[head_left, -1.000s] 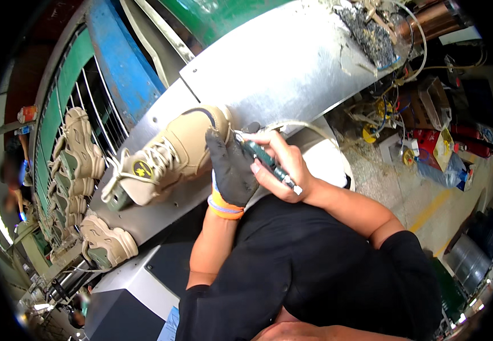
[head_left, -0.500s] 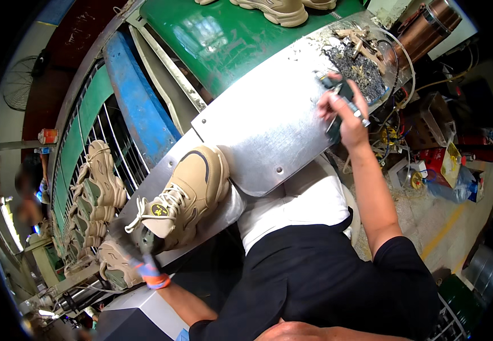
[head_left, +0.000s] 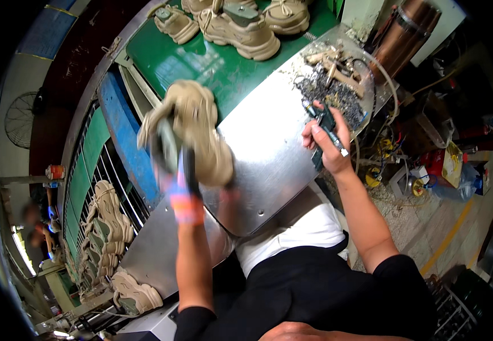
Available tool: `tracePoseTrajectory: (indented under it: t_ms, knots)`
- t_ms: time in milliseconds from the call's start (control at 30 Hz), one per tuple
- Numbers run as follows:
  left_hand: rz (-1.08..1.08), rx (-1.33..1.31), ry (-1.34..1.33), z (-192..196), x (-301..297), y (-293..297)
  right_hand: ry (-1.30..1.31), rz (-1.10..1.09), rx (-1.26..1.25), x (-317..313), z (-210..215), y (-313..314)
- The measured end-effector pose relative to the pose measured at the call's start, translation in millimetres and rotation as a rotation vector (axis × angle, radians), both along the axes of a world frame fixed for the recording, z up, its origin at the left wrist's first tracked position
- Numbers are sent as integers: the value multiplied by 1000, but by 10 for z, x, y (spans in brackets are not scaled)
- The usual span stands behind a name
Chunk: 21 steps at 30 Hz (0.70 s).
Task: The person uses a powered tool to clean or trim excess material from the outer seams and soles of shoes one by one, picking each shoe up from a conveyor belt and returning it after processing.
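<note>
My left hand, in a dark glove with a bright wristband, grips a beige sneaker and holds it in the air above the metal work plate; hand and shoe are motion-blurred. My right hand is closed around a dark pen-shaped hand tool with a silver tip. It hovers at the plate's far right edge, beside a heap of grey shavings.
Several beige sneakers stand on the green belt beyond the plate. More sneakers sit on a rack at the left. A copper cylinder, cables and clutter lie at the right. A blurred person stands far left.
My left hand rose from low at the left and lifted the sneaker off the plate into the air. My right hand stays with the tool at the plate's right edge.
</note>
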<state>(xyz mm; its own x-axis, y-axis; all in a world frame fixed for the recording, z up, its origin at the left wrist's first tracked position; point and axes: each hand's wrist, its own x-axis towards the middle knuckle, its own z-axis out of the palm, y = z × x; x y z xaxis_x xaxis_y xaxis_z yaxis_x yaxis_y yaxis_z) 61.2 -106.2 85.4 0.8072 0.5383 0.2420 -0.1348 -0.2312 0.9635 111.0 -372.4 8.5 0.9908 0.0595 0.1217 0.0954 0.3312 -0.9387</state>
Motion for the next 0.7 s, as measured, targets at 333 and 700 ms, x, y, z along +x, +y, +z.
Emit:
tracePoseTrajectory:
  t_ms: [333,700]
  knots:
    - [-246,489,182,-662,1636,428,15,-6,24,36,-54,121]
    - [1169,682,345,-1149,-2475,4080,-18,23,0,30,-81,175]
